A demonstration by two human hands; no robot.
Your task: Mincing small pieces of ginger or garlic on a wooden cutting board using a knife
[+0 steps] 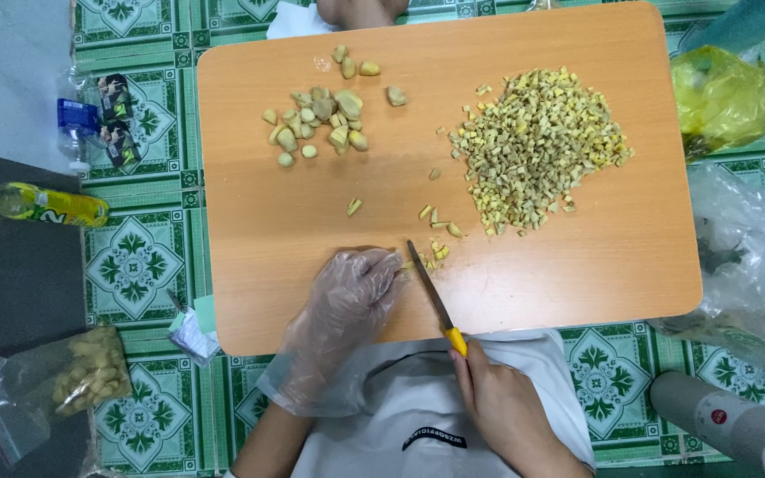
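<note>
**Chopping ginger-looking bits on a big wooden board**

So the view is straight down onto a large rounded-corner wooden cutting board (312,212) sitting on a green patterned tiled surface (135,257). The left hand (347,292), in a loose clear plastic glove, rests on the board near its front edge with the fingers curled down over a small yellowish piece (411,263) right at the blade; the piece itself is mostly hidden, so I can't tell much about it. The right hand (498,398), bare, is closed around the yellow handle of a slim knife (431,292), blade angled up and to the left, tip touching the board just beside the gloved fingertips.

A few freshly cut slivers (436,221) lie scattered just past the knife tip. Further right there's a big heap of small diced yellow-green cubes (537,146), well apart from the hands. Toward the top middle of the board sits a cluster of whole peeled pale chunks (320,119).

Off the board: a yellow-capped bottle of yellow liquid (37,204) lying on its side at the left, a clear zip bag of pale chunks (55,381) at the bottom left, a crumpled yellow plastic bag (728,97) at the top right, and clear plastic wrap (754,257) along the right side.
</note>
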